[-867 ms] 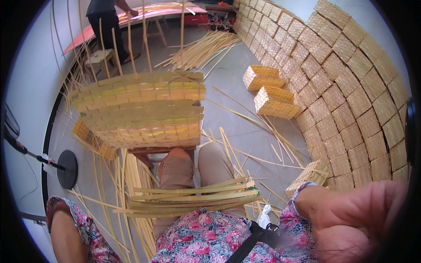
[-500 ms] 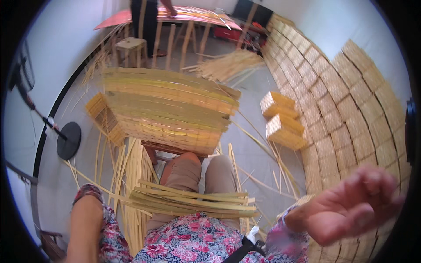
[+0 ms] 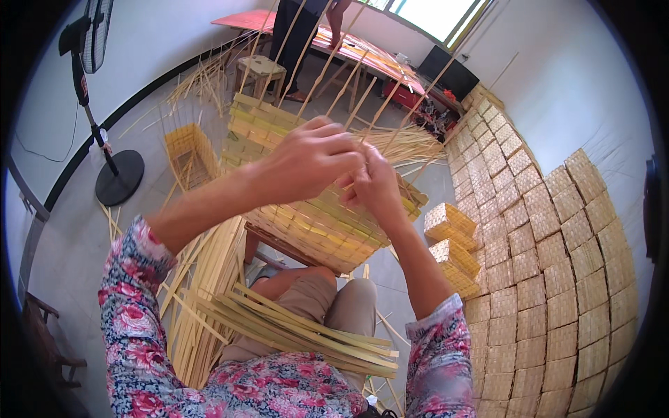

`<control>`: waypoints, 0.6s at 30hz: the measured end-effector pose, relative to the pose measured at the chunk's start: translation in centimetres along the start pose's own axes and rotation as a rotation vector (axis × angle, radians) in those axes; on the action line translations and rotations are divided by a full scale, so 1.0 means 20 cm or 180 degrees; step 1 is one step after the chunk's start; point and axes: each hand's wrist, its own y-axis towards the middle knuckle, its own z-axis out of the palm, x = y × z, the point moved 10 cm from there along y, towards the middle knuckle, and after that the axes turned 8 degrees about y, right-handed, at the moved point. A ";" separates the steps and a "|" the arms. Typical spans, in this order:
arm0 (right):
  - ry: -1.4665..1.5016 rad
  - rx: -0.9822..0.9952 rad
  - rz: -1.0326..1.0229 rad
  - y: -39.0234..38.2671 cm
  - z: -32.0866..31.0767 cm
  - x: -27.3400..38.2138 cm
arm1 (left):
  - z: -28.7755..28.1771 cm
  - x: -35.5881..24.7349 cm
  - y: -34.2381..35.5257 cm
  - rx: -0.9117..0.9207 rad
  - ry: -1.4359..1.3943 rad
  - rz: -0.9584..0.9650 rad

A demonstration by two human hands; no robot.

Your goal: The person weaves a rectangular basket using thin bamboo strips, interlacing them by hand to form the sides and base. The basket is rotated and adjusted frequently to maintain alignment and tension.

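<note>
My left hand [image 3: 322, 157] and my right hand [image 3: 371, 177] meet over a partly woven bamboo panel [image 3: 313, 226], fingers curled together. What they pinch, if anything, is hidden and slightly blurred. Tall upright slats [image 3: 355, 104] rise from the panel's far side, behind my hands. The panel rests on a wooden support in front of my knees. A bundle of flat pale-green and tan strips [image 3: 300, 327] lies across my lap, beneath my forearms.
Loose strips [image 3: 202, 292] cover floor at left. A fan [image 3: 118, 177], small basket [image 3: 188, 150] and stool [image 3: 261, 66] stand left. Another person [image 3: 296, 31] leans at a pink table [image 3: 233, 21]. Two baskets [image 3: 449, 223] sit beside stacked woven blocks [image 3: 543, 299] along the right.
Both hands have come up from the lower left and right to the panel's upper middle, where they now meet with curled fingers. The view has shifted, bringing a window into sight.
</note>
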 end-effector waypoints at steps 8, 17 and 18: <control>0.0991 0.0022 0.0512 0.00 -0.02 -0.11 | 0.39 0.03 0.15 0.1003 0.1064 0.1975; 0.1143 0.0032 0.0314 -0.03 -0.06 -0.15 | 0.45 -0.06 0.15 0.1487 0.0823 0.2920; 0.1201 0.0037 0.0285 -0.03 -0.06 -0.15 | 0.45 -0.07 0.15 0.1531 0.0786 0.2946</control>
